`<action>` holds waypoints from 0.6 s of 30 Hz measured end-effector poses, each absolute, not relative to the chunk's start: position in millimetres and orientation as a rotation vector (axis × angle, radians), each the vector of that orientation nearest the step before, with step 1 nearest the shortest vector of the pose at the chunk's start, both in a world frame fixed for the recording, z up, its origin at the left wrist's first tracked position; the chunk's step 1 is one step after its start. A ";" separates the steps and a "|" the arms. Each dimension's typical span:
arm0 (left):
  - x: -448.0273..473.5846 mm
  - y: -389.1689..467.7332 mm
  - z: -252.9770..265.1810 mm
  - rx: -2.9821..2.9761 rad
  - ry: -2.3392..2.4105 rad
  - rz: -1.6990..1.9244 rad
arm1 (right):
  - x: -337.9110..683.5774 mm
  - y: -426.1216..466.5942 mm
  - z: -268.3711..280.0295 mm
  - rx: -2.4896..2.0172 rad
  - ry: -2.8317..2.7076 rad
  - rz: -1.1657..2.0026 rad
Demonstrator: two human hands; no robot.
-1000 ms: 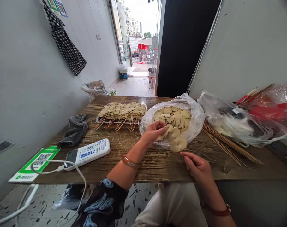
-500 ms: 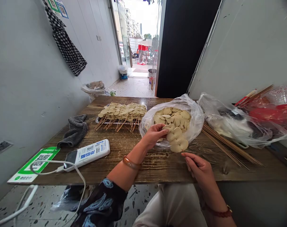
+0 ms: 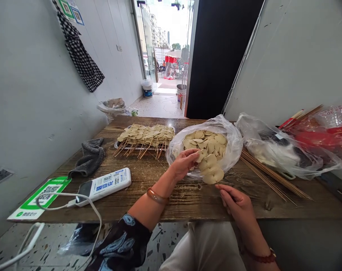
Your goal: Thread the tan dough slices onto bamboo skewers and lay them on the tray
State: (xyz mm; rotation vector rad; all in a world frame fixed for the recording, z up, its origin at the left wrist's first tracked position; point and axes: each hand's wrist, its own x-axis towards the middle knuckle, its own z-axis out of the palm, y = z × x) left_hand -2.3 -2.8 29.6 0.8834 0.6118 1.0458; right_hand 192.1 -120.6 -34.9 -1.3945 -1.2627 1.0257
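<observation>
Between my hands is a skewer threaded with several thin, pale round slices (image 3: 212, 174). My right hand (image 3: 236, 201) pinches the skewer's lower end, just below the lowest slice. With thumb and fingers my left hand (image 3: 187, 162) grips the slice at the upper end. Behind them an open clear plastic bag (image 3: 233, 146) holds a heap of loose slices (image 3: 206, 140) of the same kind. To its left, finished skewers of slices (image 3: 146, 134) lie piled on a tray (image 3: 116, 143), their sticks pointing toward me.
Loose bamboo skewers (image 3: 275, 177) lie on the wooden table (image 3: 171, 205) at the right, beside another plastic bag (image 3: 314, 162). At the left are a grey cloth (image 3: 87, 160), a white power bank (image 3: 108, 185) with a cable, and a green QR card (image 3: 41, 201).
My left hand has shifted very slightly at the upper slice. The right hand keeps its pinch on the skewer; the whole view has tilted a little.
</observation>
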 end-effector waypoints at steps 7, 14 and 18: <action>1.5 -2.5 24.2 0.852 0.624 1.037 | 191.1 -121.4 -34.3 -1.379 -1.302 1.037; -4.0 -0.9 24.9 0.958 0.680 0.994 | 188.6 -119.3 -28.7 -1.363 -1.299 1.084; -12.2 3.4 26.1 1.008 0.673 0.929 | 189.5 -118.7 -28.8 -1.355 -1.315 1.106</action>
